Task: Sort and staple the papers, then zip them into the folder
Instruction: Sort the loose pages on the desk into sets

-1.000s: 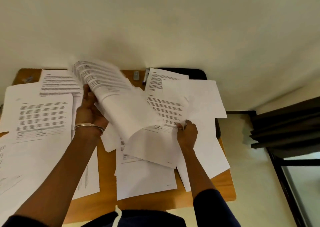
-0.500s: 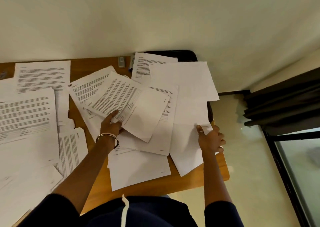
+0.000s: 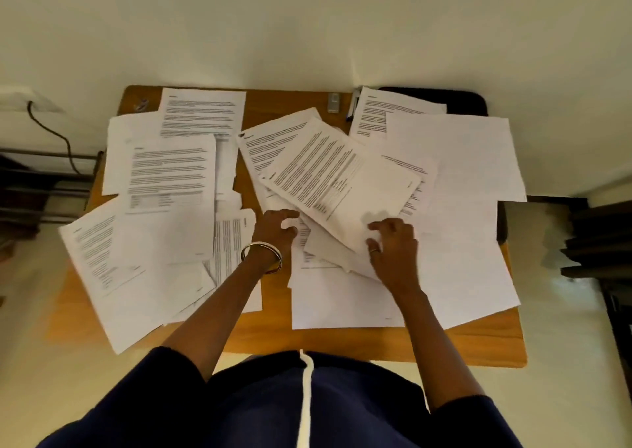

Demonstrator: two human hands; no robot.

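Across the wooden bench (image 3: 342, 341) lie loose printed papers (image 3: 171, 174), overlapping in two rough spreads, one to the left and one to the right, with a strip of bare wood between them. At the middle, the left hand (image 3: 273, 234) rests on the sheets with its fingers (image 3: 287, 215) loosely curled and spread, their tips touching the paper; a metal bangle (image 3: 261, 254) circles that wrist. Just beside it, the right hand (image 3: 393, 245) lies on the same heap, its fingers (image 3: 383, 226) bent and slightly apart, tips pressing on the lower edge of a tilted printed sheet (image 3: 338, 180) that tops the pile. Whether either hand actually pinches a sheet, I cannot tell. A ring shows on one finger of the right hand.

Along the far edge of the bench sits a small grey stapler (image 3: 334, 102), clear of the papers, and near it a dark pen (image 3: 352, 107) half hidden under a sheet. Behind the right spread, a black folder (image 3: 444, 97) pokes out at the far right corner, mostly covered by blank pages (image 3: 461, 160). At the far left corner lies a small metal item, too blurred to identify.
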